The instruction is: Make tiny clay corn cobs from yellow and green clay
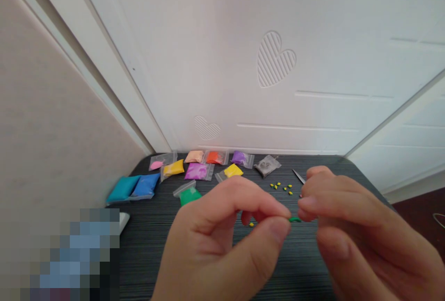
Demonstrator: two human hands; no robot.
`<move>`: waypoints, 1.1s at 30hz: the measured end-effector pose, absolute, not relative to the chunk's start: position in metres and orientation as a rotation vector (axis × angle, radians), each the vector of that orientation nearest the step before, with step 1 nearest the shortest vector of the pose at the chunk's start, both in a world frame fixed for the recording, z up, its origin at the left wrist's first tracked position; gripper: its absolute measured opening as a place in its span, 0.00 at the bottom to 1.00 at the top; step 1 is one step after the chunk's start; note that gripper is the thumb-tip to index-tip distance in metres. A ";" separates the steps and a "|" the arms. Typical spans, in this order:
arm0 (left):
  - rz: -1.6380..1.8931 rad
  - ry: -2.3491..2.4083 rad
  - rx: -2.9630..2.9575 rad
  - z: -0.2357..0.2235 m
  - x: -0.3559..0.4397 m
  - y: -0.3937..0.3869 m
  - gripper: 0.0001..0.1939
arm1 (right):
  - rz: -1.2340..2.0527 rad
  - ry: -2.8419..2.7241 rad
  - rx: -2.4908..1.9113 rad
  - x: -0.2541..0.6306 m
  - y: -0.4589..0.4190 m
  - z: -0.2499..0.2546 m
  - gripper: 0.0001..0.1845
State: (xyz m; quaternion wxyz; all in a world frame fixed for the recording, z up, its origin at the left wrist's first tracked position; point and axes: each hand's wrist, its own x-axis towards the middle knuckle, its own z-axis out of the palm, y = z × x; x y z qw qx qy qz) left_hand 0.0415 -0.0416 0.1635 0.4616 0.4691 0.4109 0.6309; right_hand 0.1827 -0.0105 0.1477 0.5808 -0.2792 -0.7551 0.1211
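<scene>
My left hand (229, 241) pinches a thin green strip of clay (295, 220) between thumb and forefinger, well above the dark tabletop. The strip's free end points right, up against the curled fingers of my right hand (361, 227). My right thumb stands apart from those fingers, and I see nothing gripped between them. A small yellow piece (251, 224) shows past my left fingers. Behind my hands, several tiny yellow-and-green clay pieces (285, 188) lie on the table. A bag of green clay (189, 195) is partly covered by my left hand.
Clay bags line the back of the dark table (146, 236): yellow (174, 168), purple (239, 158), orange (213, 157) and others. Blue bags (145, 186) lie at left. A pointed metal tool (298, 176) sits partly behind my right hand. A white door (222, 69) rises behind.
</scene>
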 end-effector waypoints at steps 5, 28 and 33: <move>1.421 0.876 0.923 0.161 0.037 -0.036 0.03 | 0.188 -1.840 -0.665 0.187 -0.006 0.148 0.12; 1.293 0.826 0.920 0.155 0.034 -0.033 0.02 | 0.058 -2.006 -0.657 0.185 -0.001 0.152 0.17; 1.272 0.870 1.021 0.153 0.033 -0.031 0.01 | 0.025 -2.026 -0.660 0.186 -0.001 0.150 0.18</move>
